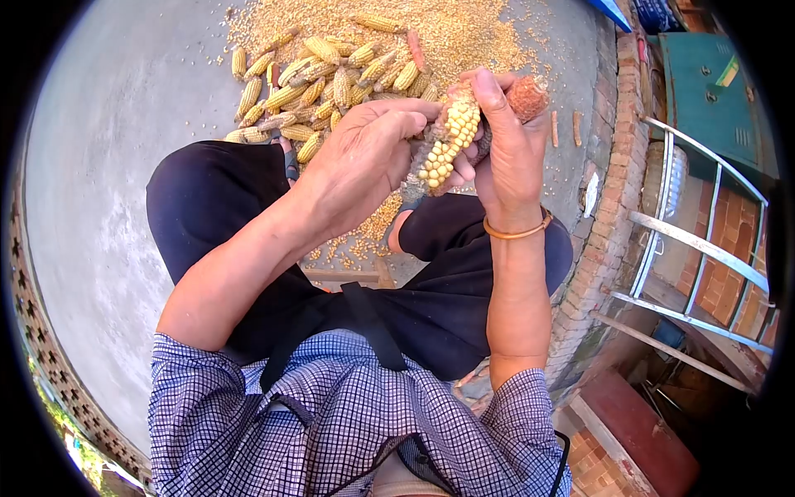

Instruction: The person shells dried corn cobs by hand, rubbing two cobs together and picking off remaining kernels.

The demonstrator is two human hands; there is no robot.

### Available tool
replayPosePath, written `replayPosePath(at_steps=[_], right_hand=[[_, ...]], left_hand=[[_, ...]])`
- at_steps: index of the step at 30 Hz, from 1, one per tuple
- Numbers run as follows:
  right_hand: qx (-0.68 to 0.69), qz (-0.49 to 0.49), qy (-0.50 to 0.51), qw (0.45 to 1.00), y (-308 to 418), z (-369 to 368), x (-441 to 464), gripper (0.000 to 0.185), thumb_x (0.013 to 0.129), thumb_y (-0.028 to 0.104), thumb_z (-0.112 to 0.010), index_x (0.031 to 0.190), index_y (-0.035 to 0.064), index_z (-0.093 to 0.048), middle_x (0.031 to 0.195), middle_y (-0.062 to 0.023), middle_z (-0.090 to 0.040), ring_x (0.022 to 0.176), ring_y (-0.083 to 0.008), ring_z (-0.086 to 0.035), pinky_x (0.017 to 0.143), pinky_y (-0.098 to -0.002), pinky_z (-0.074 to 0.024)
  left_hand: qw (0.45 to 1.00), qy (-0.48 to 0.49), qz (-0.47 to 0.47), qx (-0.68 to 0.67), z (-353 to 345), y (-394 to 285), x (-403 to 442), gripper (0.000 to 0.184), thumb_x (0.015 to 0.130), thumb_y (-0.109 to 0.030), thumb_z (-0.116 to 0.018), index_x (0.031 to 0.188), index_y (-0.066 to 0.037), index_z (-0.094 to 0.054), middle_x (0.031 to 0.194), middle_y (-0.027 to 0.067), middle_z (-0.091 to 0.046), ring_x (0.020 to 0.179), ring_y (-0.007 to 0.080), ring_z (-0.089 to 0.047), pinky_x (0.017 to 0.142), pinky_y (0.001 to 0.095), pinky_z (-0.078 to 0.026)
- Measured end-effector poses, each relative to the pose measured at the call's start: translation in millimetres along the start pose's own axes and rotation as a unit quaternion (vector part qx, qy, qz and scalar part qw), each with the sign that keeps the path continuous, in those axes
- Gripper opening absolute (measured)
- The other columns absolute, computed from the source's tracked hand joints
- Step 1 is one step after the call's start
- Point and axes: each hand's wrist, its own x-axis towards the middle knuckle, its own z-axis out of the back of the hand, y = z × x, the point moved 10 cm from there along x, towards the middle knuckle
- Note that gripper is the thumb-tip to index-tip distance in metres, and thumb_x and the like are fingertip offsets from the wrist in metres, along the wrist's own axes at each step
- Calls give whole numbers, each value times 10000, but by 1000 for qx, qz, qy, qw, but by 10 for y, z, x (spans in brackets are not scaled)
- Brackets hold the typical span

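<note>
Your left hand [373,141] was curled round the part-stripped corn ear [454,137] at 1 o'clock, your right hand [507,141] was closed on a bare red cob [528,98] just off the ear's 2 o'clock side, with piled ears [319,89] at 11 and loose kernels [464,37] spread at 12

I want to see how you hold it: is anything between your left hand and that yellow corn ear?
Nothing visible: the left hand already touches the corn ear. The right hand, holding a reddish cob, is on the other side, so it isn't in between.
</note>
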Motion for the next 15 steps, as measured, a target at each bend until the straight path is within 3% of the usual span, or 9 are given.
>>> replayPosePath(at_steps=[1,4,10,15], right_hand=[[14,-17,6,1000,-31,-13,0,211,944,206,-633,994,1,-630,821,-88,-667,612,-94,-613,502,-209,-471],[88,-24,0,996,-47,-48,21,183,927,181,-661,949,1,-650,712,-85,-646,487,-80,-542,393,-208,-447],[68,-10,-19,997,-53,-23,48,181,923,176,-665,988,8,-653,845,-125,-697,603,-106,-629,499,-223,-520],[77,-15,-9,997,-57,-48,37,169,929,169,-655,982,7,-653,851,-123,-697,650,-110,-651,533,-230,-536]], left_hand=[[1000,-8,1,-8,20,5,-5,418,976,-123,-376,1257,161,-498,1084,209,-627,963,229,-630,925,359,-497],[999,11,7,-37,39,32,9,413,986,-126,-379,1262,161,-491,1098,218,-623,986,252,-635,934,383,-510],[998,-29,21,-58,79,52,-16,397,990,-127,-437,1280,140,-484,1101,223,-632,966,274,-666,896,396,-554],[998,-22,25,-45,102,98,-18,392,984,-123,-466,1282,129,-487,1093,218,-641,954,276,-677,895,390,-558]])
